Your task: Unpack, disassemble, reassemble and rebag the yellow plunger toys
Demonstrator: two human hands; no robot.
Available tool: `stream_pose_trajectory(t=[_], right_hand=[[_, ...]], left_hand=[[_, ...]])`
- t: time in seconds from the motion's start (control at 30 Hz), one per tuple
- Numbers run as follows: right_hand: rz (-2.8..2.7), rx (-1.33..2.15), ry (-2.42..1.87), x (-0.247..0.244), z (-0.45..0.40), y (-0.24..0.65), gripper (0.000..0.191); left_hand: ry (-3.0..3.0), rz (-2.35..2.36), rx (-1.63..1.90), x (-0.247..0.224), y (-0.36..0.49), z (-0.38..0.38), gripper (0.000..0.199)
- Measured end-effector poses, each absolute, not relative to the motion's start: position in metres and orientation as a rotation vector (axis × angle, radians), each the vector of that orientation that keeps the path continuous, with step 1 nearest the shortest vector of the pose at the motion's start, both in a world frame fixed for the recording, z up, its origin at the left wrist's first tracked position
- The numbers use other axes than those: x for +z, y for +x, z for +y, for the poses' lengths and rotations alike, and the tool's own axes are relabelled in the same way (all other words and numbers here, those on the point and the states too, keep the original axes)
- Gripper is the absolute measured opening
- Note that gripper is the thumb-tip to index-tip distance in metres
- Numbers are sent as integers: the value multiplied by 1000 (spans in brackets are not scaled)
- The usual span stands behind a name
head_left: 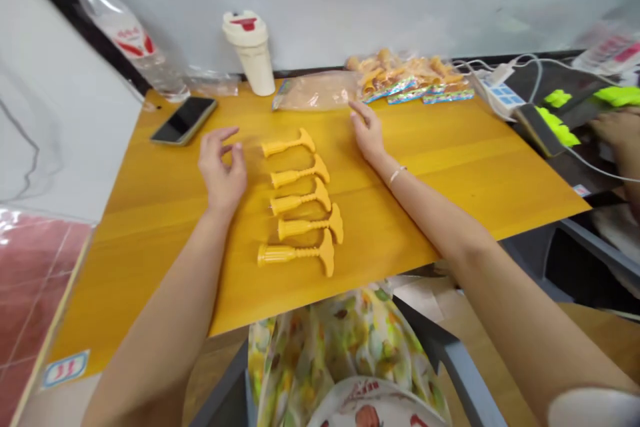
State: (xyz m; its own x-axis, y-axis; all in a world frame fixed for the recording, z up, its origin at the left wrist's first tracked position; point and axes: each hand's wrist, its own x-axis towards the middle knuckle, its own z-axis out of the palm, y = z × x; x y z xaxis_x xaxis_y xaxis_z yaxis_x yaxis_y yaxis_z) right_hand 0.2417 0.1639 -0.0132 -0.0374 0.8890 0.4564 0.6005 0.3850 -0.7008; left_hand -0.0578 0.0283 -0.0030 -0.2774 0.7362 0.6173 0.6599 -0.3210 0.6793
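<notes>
Several yellow plastic pieces with hooked, T-like ends lie in a column on the wooden table [165,213]; the nearest one [300,253] is at the bottom of the column. My left hand [223,170] rests on the table left of the column, fingers curved and apart, holding nothing. To the right of the pieces, my right hand [369,133] is open, its fingertips close to a flat clear plastic bag [317,91]. Behind it, packed bags of orange-yellow pieces [410,77] lie along the back edge.
A phone [184,121], a water bottle [127,33] and a white cup [253,53] stand or lie at the back left. At right are a power strip [503,93], cables, bright green pieces [557,125] and another person's hand.
</notes>
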Motion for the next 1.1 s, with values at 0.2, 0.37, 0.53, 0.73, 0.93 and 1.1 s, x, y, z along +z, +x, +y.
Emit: stream_pose_trajectory(t=[0.2,0.37,0.53,0.73,0.93,1.1], right_hand=[[-2182,394,-830,30,54,186,44],[-2566,307,-300,69,-33,143,36],[-2619,292,1,60,-99,135,37],[-2531,295,-266,30,-129,184,43],[-2543,316,-866,10,-111,240,43],[-2699,335,-843,7,-109,236,41]], left_hand=[[2081,1672,1588,50,-32,-8,37],[2230,1720,1337,93,-23,-92,50],[2172,2156,1473,103,-34,-173,12],[2018,2521,1510,92,-67,-199,15],[1956,2281,1266,54,-64,-193,12],[1860,2202,1008,41,-58,-194,24]])
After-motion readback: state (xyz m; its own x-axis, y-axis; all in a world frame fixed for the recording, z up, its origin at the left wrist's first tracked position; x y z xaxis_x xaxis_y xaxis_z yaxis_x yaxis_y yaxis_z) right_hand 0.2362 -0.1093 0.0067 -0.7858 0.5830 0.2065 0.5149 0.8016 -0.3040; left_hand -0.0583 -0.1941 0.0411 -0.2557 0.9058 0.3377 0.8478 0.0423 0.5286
